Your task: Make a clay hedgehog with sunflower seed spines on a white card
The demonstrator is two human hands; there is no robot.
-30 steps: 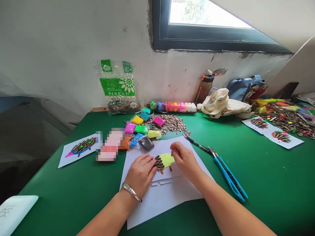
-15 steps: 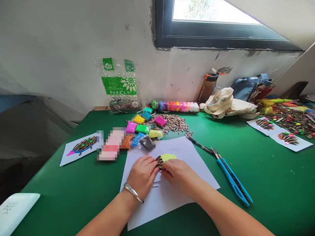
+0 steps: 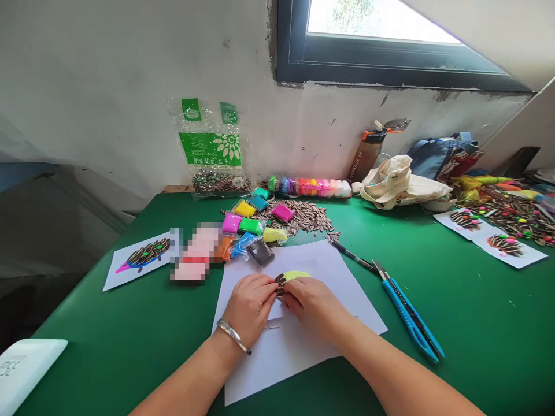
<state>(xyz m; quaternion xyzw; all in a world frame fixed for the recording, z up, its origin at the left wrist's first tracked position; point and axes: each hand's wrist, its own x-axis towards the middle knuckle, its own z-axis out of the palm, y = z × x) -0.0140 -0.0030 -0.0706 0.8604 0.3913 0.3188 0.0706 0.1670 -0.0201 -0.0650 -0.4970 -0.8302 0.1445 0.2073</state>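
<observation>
White paper lies on the green table, with a flat yellow-green clay shape on it. Dark striped sunflower seeds cover the clay's left part. My left hand, a silver bangle at its wrist, rests on the paper with its fingertips against the left edge of the seeds. From the right, my right hand bends over the clay, its fingers pinched together at the seeds and hiding part of the shape. What either hand's fingertips hold is too covered to make out.
Behind the paper lie colored clay packets and a seed pile. A blue-handled cutter and a pen lie to the right. Hedgehog pictures flank both sides. A seed bag, bottle and cloth bag stand along the wall.
My right hand has shifted slightly left over the clay, covering a bit more of it. My left hand stays nearly in place. The camera view has moved a little.
</observation>
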